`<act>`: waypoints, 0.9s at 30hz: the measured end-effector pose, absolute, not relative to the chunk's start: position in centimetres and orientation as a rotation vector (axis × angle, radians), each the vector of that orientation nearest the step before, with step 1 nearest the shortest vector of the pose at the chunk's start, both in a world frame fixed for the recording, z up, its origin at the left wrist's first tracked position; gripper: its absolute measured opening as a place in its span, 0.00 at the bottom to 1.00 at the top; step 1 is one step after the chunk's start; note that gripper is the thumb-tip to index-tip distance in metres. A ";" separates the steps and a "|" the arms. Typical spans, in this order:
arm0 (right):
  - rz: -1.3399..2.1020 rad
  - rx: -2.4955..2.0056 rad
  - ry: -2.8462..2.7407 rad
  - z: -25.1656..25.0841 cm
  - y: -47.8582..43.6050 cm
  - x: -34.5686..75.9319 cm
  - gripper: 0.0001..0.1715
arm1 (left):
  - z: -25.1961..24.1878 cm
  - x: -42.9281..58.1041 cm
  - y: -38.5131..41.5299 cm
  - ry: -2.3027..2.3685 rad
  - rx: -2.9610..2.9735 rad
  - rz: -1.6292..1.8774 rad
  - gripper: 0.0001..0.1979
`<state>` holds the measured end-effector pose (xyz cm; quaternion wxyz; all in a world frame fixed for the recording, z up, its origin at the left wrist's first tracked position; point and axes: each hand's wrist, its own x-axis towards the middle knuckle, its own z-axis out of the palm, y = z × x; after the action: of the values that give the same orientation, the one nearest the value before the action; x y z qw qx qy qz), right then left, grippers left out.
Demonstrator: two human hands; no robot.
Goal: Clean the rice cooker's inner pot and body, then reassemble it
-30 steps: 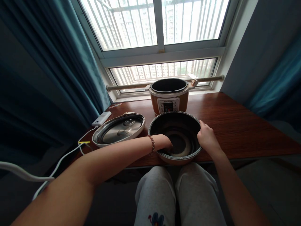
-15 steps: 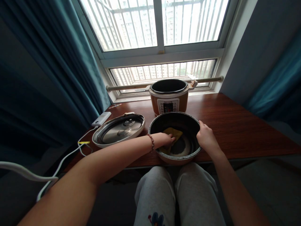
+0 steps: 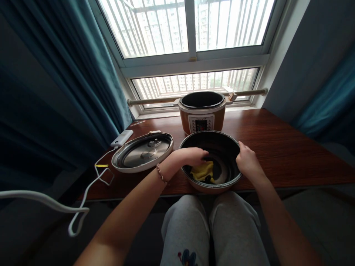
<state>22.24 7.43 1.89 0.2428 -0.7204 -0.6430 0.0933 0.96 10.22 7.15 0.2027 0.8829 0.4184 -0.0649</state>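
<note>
A dark-lined inner pot [image 3: 231, 147] with a pale speckled rim stands at the table's front edge, just above my knees. My right hand [image 3: 248, 159] grips its rim on the right side, fingers curled over the edge. My left hand [image 3: 195, 156] reaches over the left rim into the pot, its fingers slightly apart and seemingly off the cloth. Below those fingers a crumpled yellow cloth [image 3: 203, 171] lies on the bottom of the pot. Part of the bottom looks whitish beside the cloth.
A brown cooker body [image 3: 184, 120] with a control panel stands behind the pot. To the left, a lid [image 3: 142, 152] lies with its metal inside facing up. A white power strip [image 3: 122, 138] and its cable [image 3: 88, 190] run along the left edge. Behind is a barred window.
My left hand has lifted from the cloth, with its wrist drawn back to the left. The cloth now lies bunched lower in the pot. My right hand stays on the rim.
</note>
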 end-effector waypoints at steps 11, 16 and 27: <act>0.234 -2.023 -1.771 2.1 7.3 22.1 0.32 | 5.4 -2.3 8.5 1.879 2.066 1.070 0.18; 0.167 -2.023 -1.873 1.6 7.3 22.6 0.29 | 2.3 -2.7 7.9 1.913 1.722 1.356 0.21; 0.714 -1.559 -2.728 5.4 8.6 14.9 0.19 | 0.2 -3.9 8.3 1.780 1.529 1.399 0.18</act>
<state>14.95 8.61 5.35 -0.0403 -0.4833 -0.8461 0.2213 -3.94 8.26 0.18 0.2035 0.5480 0.6380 0.5013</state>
